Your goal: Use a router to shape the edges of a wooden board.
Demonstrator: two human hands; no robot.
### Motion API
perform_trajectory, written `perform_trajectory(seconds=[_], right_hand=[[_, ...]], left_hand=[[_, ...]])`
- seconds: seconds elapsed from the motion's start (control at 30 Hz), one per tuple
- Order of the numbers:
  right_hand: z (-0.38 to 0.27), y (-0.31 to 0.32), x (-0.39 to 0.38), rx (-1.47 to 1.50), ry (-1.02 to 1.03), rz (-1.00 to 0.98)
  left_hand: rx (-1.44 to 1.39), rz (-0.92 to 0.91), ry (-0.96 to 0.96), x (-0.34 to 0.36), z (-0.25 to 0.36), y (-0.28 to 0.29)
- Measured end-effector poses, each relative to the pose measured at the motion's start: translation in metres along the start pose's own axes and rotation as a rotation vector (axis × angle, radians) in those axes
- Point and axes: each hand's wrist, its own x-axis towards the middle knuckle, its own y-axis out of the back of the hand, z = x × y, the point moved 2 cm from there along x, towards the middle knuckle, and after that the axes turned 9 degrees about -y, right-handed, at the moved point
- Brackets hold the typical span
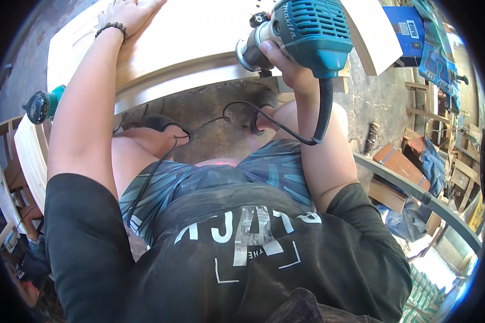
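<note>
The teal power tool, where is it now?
In the head view, the teal power tool is at the top, right of centre, held in the person's right hand at the near edge of the pale board.

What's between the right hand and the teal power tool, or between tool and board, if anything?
Nothing visible. The right hand grips the teal power tool; its metal base is at the near edge of the pale board, contact unclear. The black cord hangs off the near side.

Stained grey floor [380,99], wooden framing [429,115] (rather cluttered) at right, bright light [435,273] lower right
</note>
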Motion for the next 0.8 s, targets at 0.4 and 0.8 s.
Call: perform_trajectory(seconds=[0.4, 0.8], right_hand=[[-0.014, -0.013, 0.024, 0.072, -0.114, 0.011], [-0.003, -0.034, 0.023, 0.085, -0.157, 0.002]], left_hand=[[0.004, 0.011, 0.016, -0.001, 0.003, 0.001], [0.01, 0.048, -0.015, -0.001, 0.001, -0.003]])
